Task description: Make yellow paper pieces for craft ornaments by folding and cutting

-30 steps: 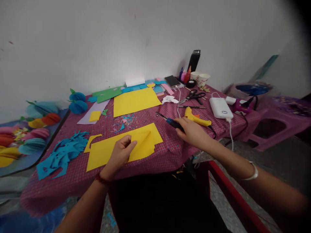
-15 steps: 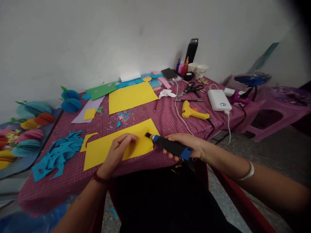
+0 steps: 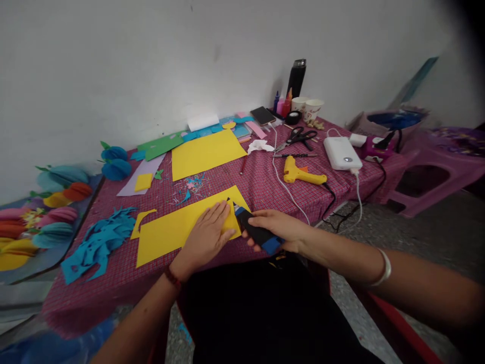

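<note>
My left hand [image 3: 206, 233] lies flat on a yellow paper sheet [image 3: 161, 238] near the table's front edge, fingers stretched out and palm down. My right hand [image 3: 280, 227] is wrapped round the black and blue handle of a utility knife [image 3: 257, 231]. Its dark tip points up and left, close to the left fingertips and over the sheet's right part. Whether the blade touches the paper I cannot tell. A curved yellow offcut [image 3: 141, 220] rests at the sheet's left end.
Behind lie a second yellow sheet [image 3: 206, 154] and small paper scraps [image 3: 193, 184]. Blue cut paper [image 3: 100, 245] is heaped at left. To the right are a yellow glue gun [image 3: 301, 173], scissors [image 3: 297, 137], a white power bank [image 3: 342, 153] and cables.
My left hand has come down and spread flat on the yellow sheet, further right. The knife has shifted slightly left, its tip now by the left fingers.
</note>
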`<action>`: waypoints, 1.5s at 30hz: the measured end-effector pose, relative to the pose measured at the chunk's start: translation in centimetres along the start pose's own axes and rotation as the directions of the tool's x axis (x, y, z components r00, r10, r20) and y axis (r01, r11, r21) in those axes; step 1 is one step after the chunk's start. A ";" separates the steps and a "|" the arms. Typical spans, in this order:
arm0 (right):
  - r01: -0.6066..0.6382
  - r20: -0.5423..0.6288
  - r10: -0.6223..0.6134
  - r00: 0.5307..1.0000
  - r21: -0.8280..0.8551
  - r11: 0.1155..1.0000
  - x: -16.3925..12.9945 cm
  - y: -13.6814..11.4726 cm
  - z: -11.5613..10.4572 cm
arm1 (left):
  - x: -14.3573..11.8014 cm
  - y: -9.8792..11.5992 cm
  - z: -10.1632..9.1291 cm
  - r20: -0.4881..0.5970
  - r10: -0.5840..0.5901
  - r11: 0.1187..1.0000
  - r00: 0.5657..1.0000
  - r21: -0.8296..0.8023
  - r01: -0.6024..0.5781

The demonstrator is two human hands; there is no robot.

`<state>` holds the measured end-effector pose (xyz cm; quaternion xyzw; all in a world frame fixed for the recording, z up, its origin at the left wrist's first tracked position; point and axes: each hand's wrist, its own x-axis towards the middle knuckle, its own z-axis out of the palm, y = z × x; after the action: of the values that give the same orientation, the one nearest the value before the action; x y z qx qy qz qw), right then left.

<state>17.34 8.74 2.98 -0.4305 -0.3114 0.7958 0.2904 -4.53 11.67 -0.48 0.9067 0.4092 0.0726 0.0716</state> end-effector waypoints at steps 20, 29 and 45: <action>-0.125 0.082 -0.676 0.733 -0.959 -0.252 2.3 -4.4 -6.2 | 0.1 -1.3 -1.3 0.045 0.042 0.977 0.998 -0.212 -0.032; -0.010 0.232 -0.668 0.707 -0.941 -0.338 1.9 -3.8 -5.6 | 0.0 -2.2 -1.6 0.030 -0.011 0.929 0.999 -0.369 0.021; 0.639 0.336 -0.727 0.599 -0.747 0.181 5.8 -3.8 -1.7 | 0.0 -2.1 -11.7 -0.266 -0.085 0.890 0.960 -0.453 -0.047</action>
<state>16.88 15.84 2.19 -0.3629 -0.7824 0.3177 0.3939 -8.29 13.86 10.53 0.8412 0.3957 0.2924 0.2244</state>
